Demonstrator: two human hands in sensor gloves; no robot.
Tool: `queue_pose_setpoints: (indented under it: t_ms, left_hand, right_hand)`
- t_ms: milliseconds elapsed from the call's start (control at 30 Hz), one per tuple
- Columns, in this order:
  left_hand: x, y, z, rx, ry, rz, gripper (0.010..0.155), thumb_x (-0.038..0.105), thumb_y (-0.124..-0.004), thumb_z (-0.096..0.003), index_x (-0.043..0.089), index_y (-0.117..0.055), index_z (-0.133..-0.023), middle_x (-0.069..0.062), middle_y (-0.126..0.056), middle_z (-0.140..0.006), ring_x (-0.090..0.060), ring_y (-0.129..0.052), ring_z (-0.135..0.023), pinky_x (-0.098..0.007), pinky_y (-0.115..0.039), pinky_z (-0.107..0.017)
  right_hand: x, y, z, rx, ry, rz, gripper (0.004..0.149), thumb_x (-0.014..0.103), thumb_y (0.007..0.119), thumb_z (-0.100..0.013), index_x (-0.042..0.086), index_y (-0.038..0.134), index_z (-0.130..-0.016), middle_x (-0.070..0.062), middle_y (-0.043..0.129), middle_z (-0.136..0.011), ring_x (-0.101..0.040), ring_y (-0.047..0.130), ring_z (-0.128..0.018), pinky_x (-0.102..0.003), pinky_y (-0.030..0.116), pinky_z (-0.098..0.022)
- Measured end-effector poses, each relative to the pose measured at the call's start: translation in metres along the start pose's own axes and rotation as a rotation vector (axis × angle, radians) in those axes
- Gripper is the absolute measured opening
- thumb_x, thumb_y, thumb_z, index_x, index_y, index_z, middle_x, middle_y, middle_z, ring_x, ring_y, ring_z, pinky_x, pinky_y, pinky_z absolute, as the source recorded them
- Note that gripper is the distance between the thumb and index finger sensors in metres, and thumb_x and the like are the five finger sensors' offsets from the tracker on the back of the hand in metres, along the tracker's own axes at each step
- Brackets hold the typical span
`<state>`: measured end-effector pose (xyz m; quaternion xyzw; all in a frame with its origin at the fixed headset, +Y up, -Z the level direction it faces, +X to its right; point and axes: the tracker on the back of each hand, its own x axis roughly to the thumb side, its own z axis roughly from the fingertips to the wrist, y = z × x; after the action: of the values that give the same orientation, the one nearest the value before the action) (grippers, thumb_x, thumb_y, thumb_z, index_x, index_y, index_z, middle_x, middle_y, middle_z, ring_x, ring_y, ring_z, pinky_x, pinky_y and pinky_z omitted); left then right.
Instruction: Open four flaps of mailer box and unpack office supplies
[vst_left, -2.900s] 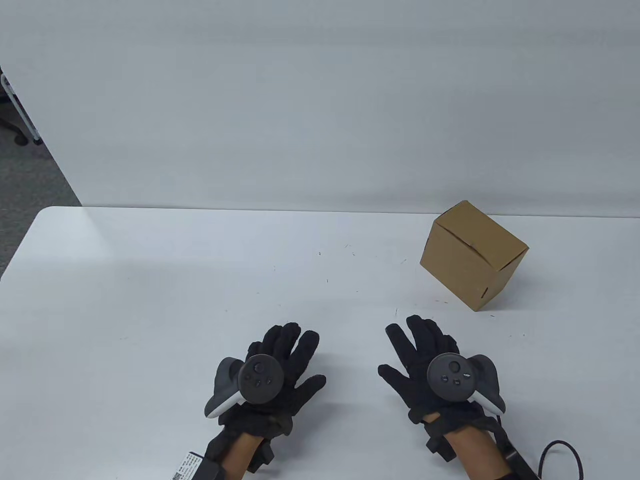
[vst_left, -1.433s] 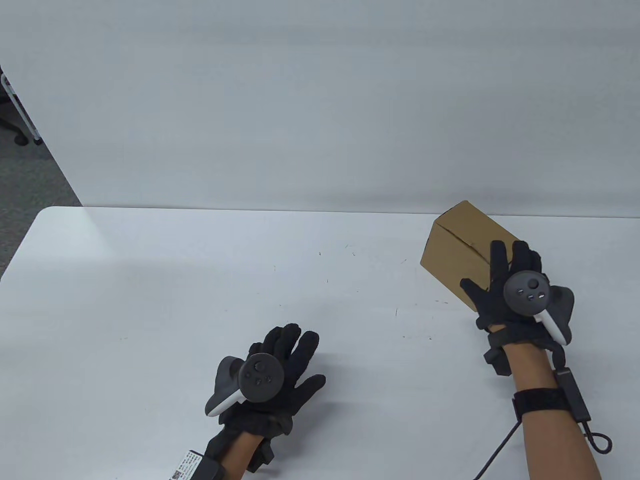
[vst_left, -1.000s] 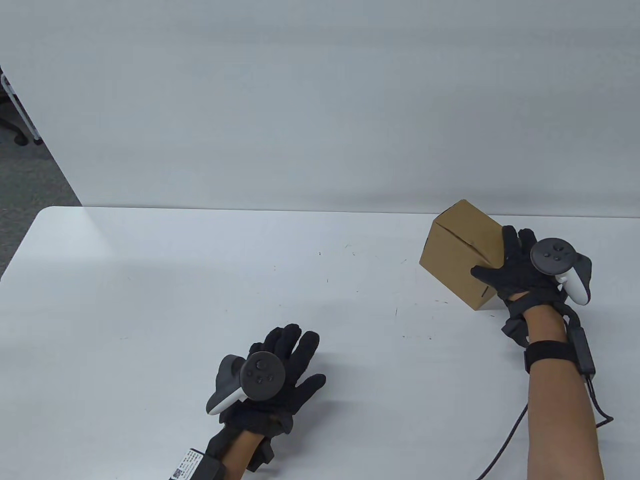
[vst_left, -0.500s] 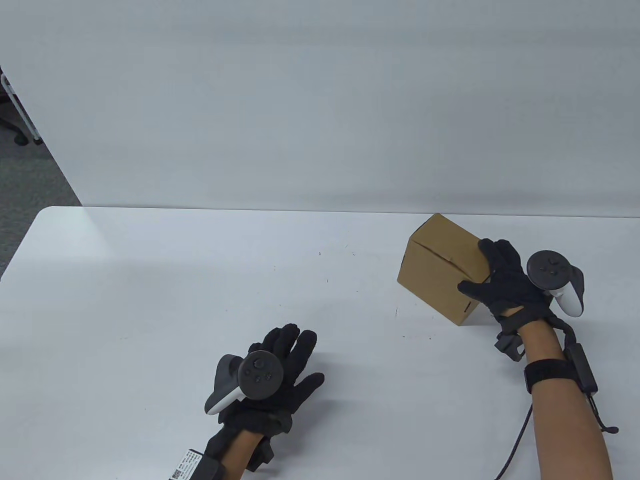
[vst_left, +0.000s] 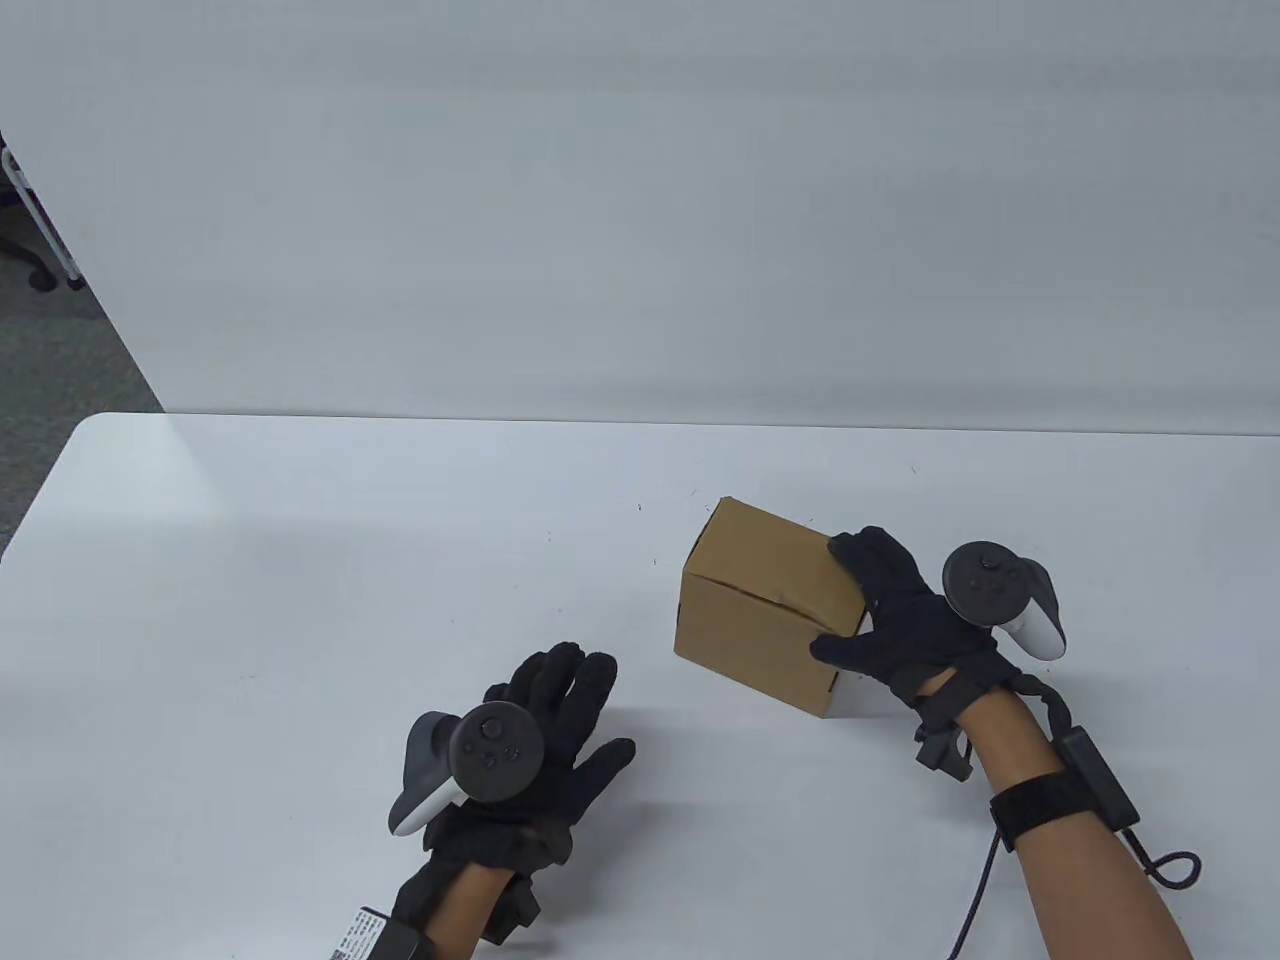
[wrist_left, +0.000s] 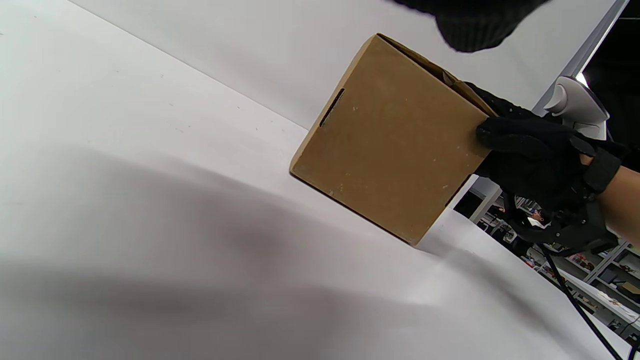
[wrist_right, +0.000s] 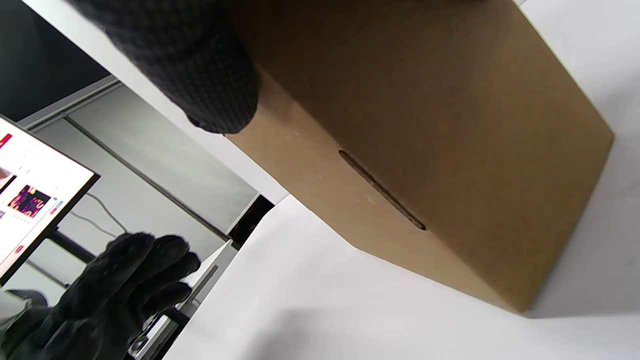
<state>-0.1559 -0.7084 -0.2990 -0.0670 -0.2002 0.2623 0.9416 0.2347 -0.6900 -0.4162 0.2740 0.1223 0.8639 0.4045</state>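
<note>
A closed brown cardboard mailer box (vst_left: 755, 605) stands on the white table (vst_left: 300, 560), right of centre, its top flaps folded down. My right hand (vst_left: 860, 605) grips its near right corner, fingers over the top edge and thumb on the front side. The left wrist view shows the box (wrist_left: 395, 145) from the side with a slot in it, and the right hand (wrist_left: 530, 150) clasping its corner. In the right wrist view the box (wrist_right: 425, 115) fills the frame under my thumb. My left hand (vst_left: 585, 715) lies flat on the table, holding nothing, left of the box.
A pale partition (vst_left: 640, 200) rises right behind the table's far edge. Grey floor and a chair base (vst_left: 40, 270) show at the far left. A black cable (vst_left: 985, 890) trails from my right wrist over the table's near right part.
My right hand went from the near table to the box at the far right, took hold of its corner and drew it left and nearer. The left hand shifted slightly.
</note>
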Motion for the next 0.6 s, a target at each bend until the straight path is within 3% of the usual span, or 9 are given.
queue_pose_setpoints:
  t_ms: [600]
  left_hand:
    - [0.001, 0.002, 0.003, 0.007, -0.025, 0.017, 0.08, 0.065, -0.066, -0.0626, 0.038, -0.017, -0.12, -0.01, -0.016, -0.13, -0.048, -0.024, -0.122, -0.076, -0.027, -0.079]
  right_hand:
    - [0.035, 0.044, 0.028, 0.197, -0.115, -0.005, 0.098, 0.044, 0.092, -0.059, 0.018, 0.015, -0.114, -0.016, -0.001, -0.114, -0.058, 0.017, -0.106, -0.073, 0.036, -0.072]
